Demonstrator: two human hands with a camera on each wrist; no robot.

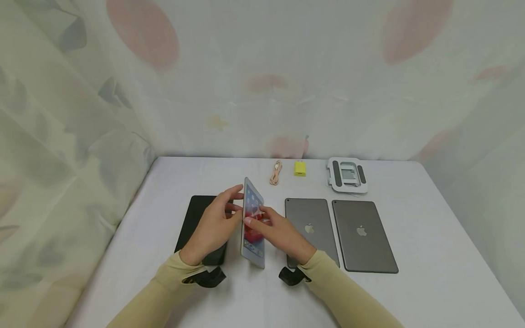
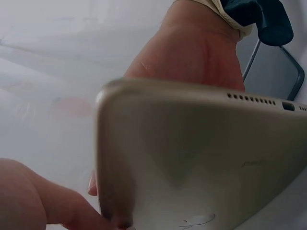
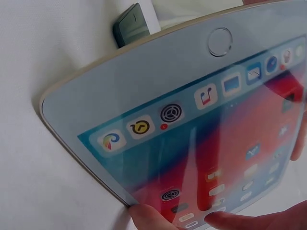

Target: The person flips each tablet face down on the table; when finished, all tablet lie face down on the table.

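Note:
Between both hands a light-framed tablet (image 1: 253, 257) stands tilted on a long side, its lit screen facing right. Pale gold shows on the tablet's back (image 2: 182, 139) in the left wrist view, while the right wrist view has its home button and app icons. The left hand (image 1: 216, 224) holds it at the upper edge, thumb by the rim and fingers toward the back. From the screen side the right hand (image 1: 284, 230) grips it, a thumb (image 3: 146, 218) at the edge and a finger against the glass. Under the left forearm lies a black tablet or case (image 1: 197, 214).
Two dark grey tablets lie back up at the right, one (image 1: 307, 209) partly beneath the right hand, the other (image 1: 365, 248) beside it. Farther back are a coiled pink cable (image 1: 276, 173), a yellow charger plug (image 1: 300, 169) and a white folding stand (image 1: 347, 160).

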